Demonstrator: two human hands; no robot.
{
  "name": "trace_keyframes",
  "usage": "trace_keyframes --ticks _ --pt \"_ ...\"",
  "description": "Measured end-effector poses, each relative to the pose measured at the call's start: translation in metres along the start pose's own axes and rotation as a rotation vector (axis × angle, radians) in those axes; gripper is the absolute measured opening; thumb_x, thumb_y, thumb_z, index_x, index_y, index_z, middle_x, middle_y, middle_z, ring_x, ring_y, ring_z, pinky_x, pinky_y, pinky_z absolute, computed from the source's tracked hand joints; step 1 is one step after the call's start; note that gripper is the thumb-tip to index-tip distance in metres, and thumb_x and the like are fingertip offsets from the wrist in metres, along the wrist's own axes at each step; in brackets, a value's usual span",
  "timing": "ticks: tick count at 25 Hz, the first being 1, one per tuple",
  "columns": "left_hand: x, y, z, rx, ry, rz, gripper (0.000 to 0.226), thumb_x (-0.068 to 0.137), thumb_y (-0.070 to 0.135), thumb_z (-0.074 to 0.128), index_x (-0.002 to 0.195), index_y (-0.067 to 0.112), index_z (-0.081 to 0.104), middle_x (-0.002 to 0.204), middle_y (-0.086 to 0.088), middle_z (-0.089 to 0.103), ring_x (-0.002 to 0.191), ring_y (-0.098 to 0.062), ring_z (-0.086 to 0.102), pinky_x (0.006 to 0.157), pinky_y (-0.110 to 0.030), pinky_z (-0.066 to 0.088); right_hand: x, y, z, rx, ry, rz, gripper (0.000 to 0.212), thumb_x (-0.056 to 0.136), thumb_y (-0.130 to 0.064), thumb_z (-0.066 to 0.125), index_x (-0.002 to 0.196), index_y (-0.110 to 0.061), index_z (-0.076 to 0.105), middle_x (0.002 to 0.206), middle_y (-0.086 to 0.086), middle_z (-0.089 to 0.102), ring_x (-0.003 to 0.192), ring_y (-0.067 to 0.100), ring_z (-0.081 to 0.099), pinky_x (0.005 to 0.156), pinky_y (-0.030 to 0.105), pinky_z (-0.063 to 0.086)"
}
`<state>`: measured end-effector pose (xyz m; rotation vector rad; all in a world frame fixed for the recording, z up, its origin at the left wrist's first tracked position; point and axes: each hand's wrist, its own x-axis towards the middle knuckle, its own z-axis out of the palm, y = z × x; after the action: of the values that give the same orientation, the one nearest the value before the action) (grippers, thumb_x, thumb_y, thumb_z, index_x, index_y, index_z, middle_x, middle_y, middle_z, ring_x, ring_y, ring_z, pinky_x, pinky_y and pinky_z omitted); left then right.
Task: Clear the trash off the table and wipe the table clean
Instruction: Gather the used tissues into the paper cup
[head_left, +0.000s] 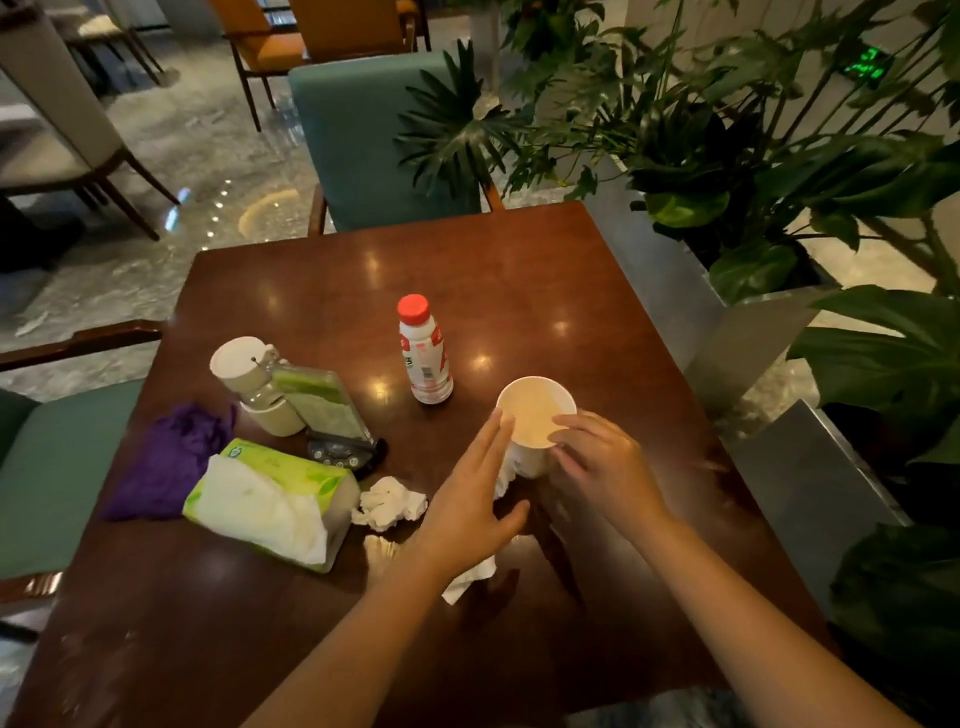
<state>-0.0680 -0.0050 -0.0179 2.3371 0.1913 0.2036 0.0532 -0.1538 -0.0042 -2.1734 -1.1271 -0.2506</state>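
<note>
Right hand (597, 457) grips the white paper cup (535, 415) standing mid-right on the dark wooden counter (519, 270), while the open left hand (467, 499) flanks it, probably steadying it for lifting away.

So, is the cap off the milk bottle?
No, the milk bottle stands upright on the table with its red cap on.
</note>
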Motion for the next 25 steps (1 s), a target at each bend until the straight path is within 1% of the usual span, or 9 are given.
trace_keyframes --ticks 4,6,9,11,13,15,18,21,25 --pt "-0.037 -0.013 -0.020 -0.239 0.237 -0.266 0.107 0.069 0.031 0.080 0.146 0.033 0.005 0.154 0.004 0.023 0.139 -0.007 0.024 0.111 -0.024 0.028 -0.002 -0.049 0.011 0.120 -0.033 -0.071 0.013 0.073 -0.018 0.067 0.080 -0.009 0.074 0.097 0.004 0.073 0.092 0.019 0.065 0.081 0.030 0.051" --pt "-0.050 -0.016 -0.032 -0.355 0.327 -0.310 0.092 0.068 0.029 0.081 0.139 0.040 0.023 0.141 0.008 0.044 0.128 -0.005 0.041 0.103 -0.023 0.040 -0.001 -0.074 0.021 0.213 -0.065 -0.082 0.018 0.077 -0.025 0.063 0.081 -0.011 0.074 0.098 0.002 0.073 0.094 0.015 0.063 0.079 0.033 0.054" --pt "-0.068 -0.020 -0.042 -0.478 0.464 -0.365 0.079 0.067 0.017 0.082 0.129 0.040 0.038 0.128 0.016 0.051 0.118 -0.003 0.051 0.091 -0.020 0.047 -0.002 -0.099 0.033 0.314 -0.085 -0.093 0.028 0.079 -0.029 0.063 0.103 -0.014 0.068 0.114 0.002 0.067 0.106 0.011 0.057 0.085 0.034 0.054" --pt "-0.084 -0.024 -0.048 -0.522 0.534 -0.392 0.081 0.065 0.007 0.082 0.125 0.040 0.038 0.126 0.017 0.050 0.113 0.007 0.050 0.087 -0.011 0.044 -0.012 -0.102 0.043 0.258 -0.009 0.036 0.044 0.081 -0.034 0.062 0.121 -0.017 0.057 0.125 0.005 0.058 0.116 0.015 0.050 0.094 0.032 0.045" --pt "-0.101 -0.027 -0.055 -0.520 0.602 -0.410 0.081 0.060 0.017 0.082 0.122 0.043 0.037 0.125 0.022 0.048 0.112 0.015 0.047 0.088 -0.006 0.040 -0.031 -0.093 0.060 0.102 0.070 0.279 0.049 0.078 -0.029 0.071 0.122 -0.016 0.056 0.124 0.010 0.054 0.115 0.024 0.048 0.090 0.041 0.047" --pt "-0.117 -0.031 -0.060 -0.512 0.650 -0.438 0.079 0.056 0.028 0.078 0.121 0.047 0.038 0.123 0.027 0.049 0.112 0.013 0.048 0.089 -0.008 0.042 -0.055 -0.085 0.085 -0.077 -0.064 0.326 0.053 0.071 -0.025 0.078 0.119 -0.016 0.059 0.119 0.015 0.055 0.108 0.033 0.051 0.080 0.048 0.052" --pt "-0.136 -0.038 -0.060 -0.492 0.632 -0.476 0.081 0.060 0.019 0.082 0.123 0.046 0.039 0.126 0.023 0.050 0.115 0.004 0.050 0.093 -0.013 0.044 -0.080 -0.089 0.116 -0.216 -0.366 0.146 0.060 0.063 -0.028 0.083 0.118 -0.019 0.061 0.112 0.016 0.061 0.099 0.035 0.059 0.069 0.043 0.055" --pt "-0.149 -0.044 -0.059 -0.450 0.578 -0.499 0.082 0.064 0.007 0.082 0.129 0.034 0.039 0.130 0.011 0.051 0.119 -0.001 0.049 0.095 -0.012 0.042 -0.083 -0.095 0.130 -0.270 -0.460 0.112 0.056 0.055 -0.027 0.087 0.108 -0.019 0.068 0.100 0.012 0.066 0.087 0.032 0.064 0.056 0.039 0.054" --pt "-0.158 -0.046 -0.060 -0.413 0.547 -0.481 0.081 0.065 0.008 0.082 0.129 0.034 0.038 0.129 0.016 0.049 0.117 0.007 0.046 0.089 -0.005 0.039 -0.088 -0.080 0.132 -0.272 -0.522 0.043 0.039 0.058 -0.007 0.084 0.094 -0.013 0.071 0.087 0.008 0.067 0.079 0.028 0.064 0.051 0.033 0.052"
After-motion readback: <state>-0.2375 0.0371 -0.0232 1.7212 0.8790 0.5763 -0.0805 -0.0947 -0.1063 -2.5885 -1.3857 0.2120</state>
